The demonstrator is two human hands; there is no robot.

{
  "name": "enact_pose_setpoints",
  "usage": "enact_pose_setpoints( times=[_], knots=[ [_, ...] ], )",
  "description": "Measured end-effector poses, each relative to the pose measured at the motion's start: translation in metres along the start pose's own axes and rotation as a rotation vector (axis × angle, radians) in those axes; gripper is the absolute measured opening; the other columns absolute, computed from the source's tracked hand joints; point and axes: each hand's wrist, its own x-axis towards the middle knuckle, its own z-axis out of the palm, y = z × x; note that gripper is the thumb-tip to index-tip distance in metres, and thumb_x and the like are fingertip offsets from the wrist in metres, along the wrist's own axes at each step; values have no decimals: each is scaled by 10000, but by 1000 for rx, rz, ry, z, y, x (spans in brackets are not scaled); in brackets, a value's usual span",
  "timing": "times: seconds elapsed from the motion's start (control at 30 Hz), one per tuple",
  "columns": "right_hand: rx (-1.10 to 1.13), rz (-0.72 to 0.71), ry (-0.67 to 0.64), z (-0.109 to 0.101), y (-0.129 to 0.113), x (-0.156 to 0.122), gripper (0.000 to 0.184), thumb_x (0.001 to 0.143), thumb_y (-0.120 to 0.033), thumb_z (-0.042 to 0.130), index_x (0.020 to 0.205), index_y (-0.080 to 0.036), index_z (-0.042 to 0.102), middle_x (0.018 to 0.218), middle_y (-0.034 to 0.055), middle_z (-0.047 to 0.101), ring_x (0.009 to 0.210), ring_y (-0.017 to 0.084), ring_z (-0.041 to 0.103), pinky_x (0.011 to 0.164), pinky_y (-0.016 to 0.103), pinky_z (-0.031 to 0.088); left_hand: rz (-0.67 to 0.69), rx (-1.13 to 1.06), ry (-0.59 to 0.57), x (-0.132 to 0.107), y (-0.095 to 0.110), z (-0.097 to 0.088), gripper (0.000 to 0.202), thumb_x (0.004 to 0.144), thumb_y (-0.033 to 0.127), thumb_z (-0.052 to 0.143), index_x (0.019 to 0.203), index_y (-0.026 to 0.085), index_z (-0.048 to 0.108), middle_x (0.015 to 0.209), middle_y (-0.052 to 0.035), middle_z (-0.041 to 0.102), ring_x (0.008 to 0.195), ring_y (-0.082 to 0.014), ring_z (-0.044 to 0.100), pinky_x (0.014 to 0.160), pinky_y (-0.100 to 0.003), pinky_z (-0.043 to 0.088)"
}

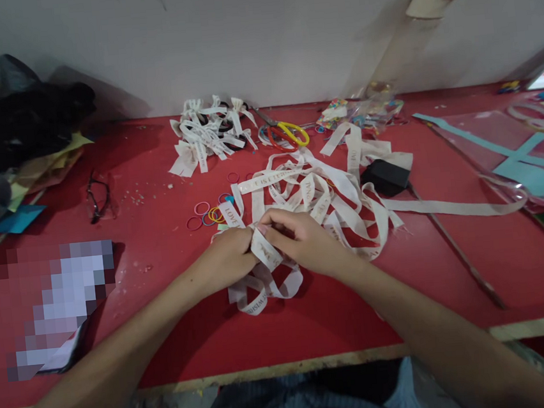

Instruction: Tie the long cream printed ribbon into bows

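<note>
Both my hands meet over the front middle of the red table, closed on one printed white ribbon [267, 250]. My left hand [232, 249] grips it from the left with its fingers curled under. From the right, my right hand [298, 233] pinches the same ribbon between thumb and fingers. Loops of it hang below onto the table. Just beyond lies a loose heap of white ribbon [312, 190] with lettering. Several coloured elastic bands [202, 209] lie to the left of the heap, near my left hand.
Tied ribbon bows [207, 130] and yellow-and-red scissors [291, 135] lie near the wall. At left are glasses [98, 196], a phone [70, 307] and a black bag [23, 119]. A black block [385, 177], a thin rod [459, 250] and blue strips [512, 155] lie right.
</note>
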Motion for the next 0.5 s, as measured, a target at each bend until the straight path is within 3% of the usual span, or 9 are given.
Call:
enact_pose_setpoints(
  times=[0.33,0.5],
  knots=[
    [-30,12,0,-1,-1,0,200,897,-336,446,805,-184,536,627,-51,477,563,71,421,554,204,318,-23,-65,18,-1,1,2,187,767,160,418,721,150,599,700,-40,682,596,-151,661,488,-194,476],
    [-20,8,-5,0,-1,1,191,897,-328,447,806,-183,531,627,-54,477,552,67,416,553,205,319,-36,-127,-10,-1,-2,3,179,773,168,412,721,150,582,682,-27,670,557,-139,662,436,-166,462]
  ],
)
